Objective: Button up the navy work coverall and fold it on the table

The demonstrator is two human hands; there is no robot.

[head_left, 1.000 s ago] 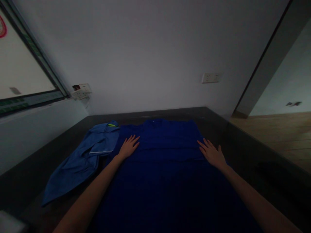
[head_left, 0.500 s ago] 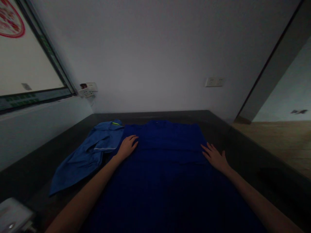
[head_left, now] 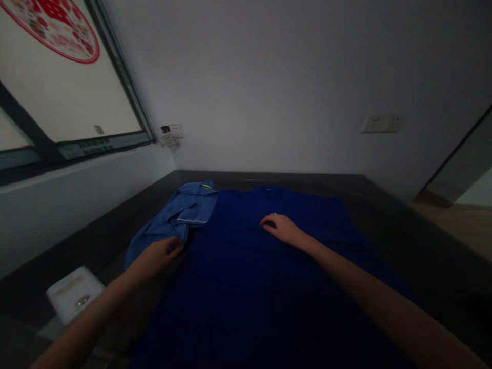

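A dark blue garment lies spread over the dark tabletop, its collar at the far side. Over its upper middle is my right hand, with loosely bent fingers and a gap between thumb and fingers; no cloth shows gripped. My left hand is left of this garment, beside the lower part of a lighter blue garment with a white stripe and a yellow-green mark. Its fingers curve loosely and hold nothing I can see. Whether it touches the lighter cloth, I cannot tell.
A white boxy device stands at the left, partly behind my left forearm. The dark tabletop meets a pale wall holding a socket plate. More sockets sit near the window frame at the left.
My right hand has moved inward from the dark garment's right edge to its middle. My left hand has left that garment's left edge, moving lower and outward. The view has turned left.
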